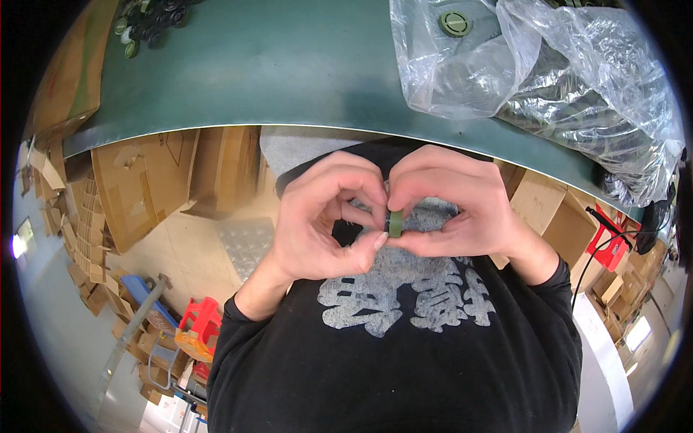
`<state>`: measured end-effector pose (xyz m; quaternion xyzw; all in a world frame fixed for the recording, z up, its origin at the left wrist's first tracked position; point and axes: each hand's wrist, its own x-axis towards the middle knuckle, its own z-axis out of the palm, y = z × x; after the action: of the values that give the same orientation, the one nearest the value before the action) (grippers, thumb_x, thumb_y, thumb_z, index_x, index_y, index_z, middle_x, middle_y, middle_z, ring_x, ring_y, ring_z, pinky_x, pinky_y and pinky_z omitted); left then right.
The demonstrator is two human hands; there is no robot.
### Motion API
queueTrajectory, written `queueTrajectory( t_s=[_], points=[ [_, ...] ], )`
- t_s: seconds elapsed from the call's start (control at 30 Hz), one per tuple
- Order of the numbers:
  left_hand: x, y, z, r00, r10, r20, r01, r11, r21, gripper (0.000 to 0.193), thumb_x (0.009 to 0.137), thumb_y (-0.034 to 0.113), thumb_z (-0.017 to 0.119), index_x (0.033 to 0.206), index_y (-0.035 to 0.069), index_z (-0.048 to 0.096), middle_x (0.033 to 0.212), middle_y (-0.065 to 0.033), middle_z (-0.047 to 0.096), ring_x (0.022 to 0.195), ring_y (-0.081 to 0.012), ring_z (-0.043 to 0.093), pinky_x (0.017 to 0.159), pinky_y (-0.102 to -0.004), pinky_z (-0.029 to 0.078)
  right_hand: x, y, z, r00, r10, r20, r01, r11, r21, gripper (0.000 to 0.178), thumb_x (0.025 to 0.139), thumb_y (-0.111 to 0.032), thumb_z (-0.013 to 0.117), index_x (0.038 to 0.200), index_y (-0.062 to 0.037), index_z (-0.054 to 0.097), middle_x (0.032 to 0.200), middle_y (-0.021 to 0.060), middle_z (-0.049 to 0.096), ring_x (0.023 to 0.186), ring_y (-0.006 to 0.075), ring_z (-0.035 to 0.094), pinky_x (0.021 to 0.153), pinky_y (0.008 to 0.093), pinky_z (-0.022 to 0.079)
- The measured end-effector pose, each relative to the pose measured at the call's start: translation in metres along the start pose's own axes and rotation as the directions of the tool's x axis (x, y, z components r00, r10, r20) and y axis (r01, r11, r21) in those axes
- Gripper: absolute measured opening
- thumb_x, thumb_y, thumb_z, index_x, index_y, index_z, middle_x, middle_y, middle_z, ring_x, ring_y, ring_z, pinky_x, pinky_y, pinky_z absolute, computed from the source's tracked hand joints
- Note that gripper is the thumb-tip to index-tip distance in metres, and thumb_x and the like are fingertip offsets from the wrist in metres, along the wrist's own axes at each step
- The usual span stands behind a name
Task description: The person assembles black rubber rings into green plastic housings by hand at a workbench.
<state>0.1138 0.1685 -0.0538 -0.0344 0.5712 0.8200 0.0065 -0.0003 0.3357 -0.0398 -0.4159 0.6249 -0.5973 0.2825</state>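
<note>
In front of my chest, just off the table's near edge, a small green round cap is turned edge-on between my two hands. My right hand is closed on it, thumb below and fingers above. From the other side my left hand pinches it with curled fingers and thumb. The cap's left face is mostly hidden by the left fingertips. A similar green round lid with a slotted face lies on the clear plastic bag at the far right of the table.
The green table spans the far side. On it are a large clear plastic bag with dark contents and a pile of black and green round parts. Cardboard boxes stand below at left; red stools are on the floor.
</note>
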Motion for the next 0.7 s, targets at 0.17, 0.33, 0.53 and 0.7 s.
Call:
queueTrajectory(
  t_s=[0.17, 0.33, 0.53, 0.7],
  points=[
    [-0.016, -0.012, 0.007, 0.996, -0.078, -0.03, 0.076, 0.995, -0.072, 0.038, 0.068, -0.009, 0.067, 0.104, -0.006, 0.054, 0.107, -0.0128, 0.048, 0.089, -0.0167, 0.059, 0.077, -0.0292, 0.057, -0.011, 0.004, -0.001, 0.996, 0.045, 0.078, -0.043, 0.999, -0.026, 0.03, 0.066, 0.0, 0.076, 0.094, -0.001, 0.064, 0.093, 0.0087, 0.059, 0.073, 0.0167, 0.061, 0.062, 0.028, 0.052],
    [-0.032, -0.019, 0.009, 0.985, -0.17, -0.018, 0.167, 0.98, -0.107, 0.037, 0.069, -0.009, 0.066, 0.103, -0.005, 0.054, 0.107, -0.0124, 0.047, 0.089, -0.0153, 0.058, 0.074, -0.0275, 0.056, -0.029, 0.013, 0.014, 0.999, -0.03, 0.035, 0.032, 0.999, -0.039, 0.027, 0.067, -0.005, 0.077, 0.091, -0.0016, 0.065, 0.092, 0.0088, 0.059, 0.076, 0.019, 0.061, 0.065, 0.0275, 0.051],
    [-0.061, -0.022, 0.015, 0.948, -0.308, 0.08, 0.315, 0.943, -0.107, 0.033, 0.069, -0.009, 0.066, 0.099, -0.003, 0.053, 0.106, -0.0112, 0.049, 0.085, -0.0142, 0.06, 0.072, -0.0255, 0.056, -0.054, 0.014, 0.037, 0.989, 0.031, 0.141, -0.051, 0.988, 0.144, 0.031, 0.068, -0.001, 0.073, 0.096, -0.0021, 0.06, 0.093, 0.0076, 0.056, 0.072, 0.0152, 0.06, 0.061, 0.0255, 0.051],
    [-0.069, -0.03, 0.017, 0.901, -0.417, 0.123, 0.432, 0.89, -0.149, 0.033, 0.069, -0.009, 0.065, 0.099, -0.003, 0.051, 0.099, -0.0094, 0.053, 0.087, -0.0136, 0.062, 0.07, -0.025, 0.056, -0.069, 0.019, 0.045, 0.968, 0.156, 0.194, -0.195, 0.96, 0.199, 0.029, 0.067, -0.001, 0.074, 0.092, -0.0022, 0.059, 0.09, 0.0059, 0.055, 0.068, 0.0119, 0.059, 0.059, 0.0252, 0.051]
  ],
)
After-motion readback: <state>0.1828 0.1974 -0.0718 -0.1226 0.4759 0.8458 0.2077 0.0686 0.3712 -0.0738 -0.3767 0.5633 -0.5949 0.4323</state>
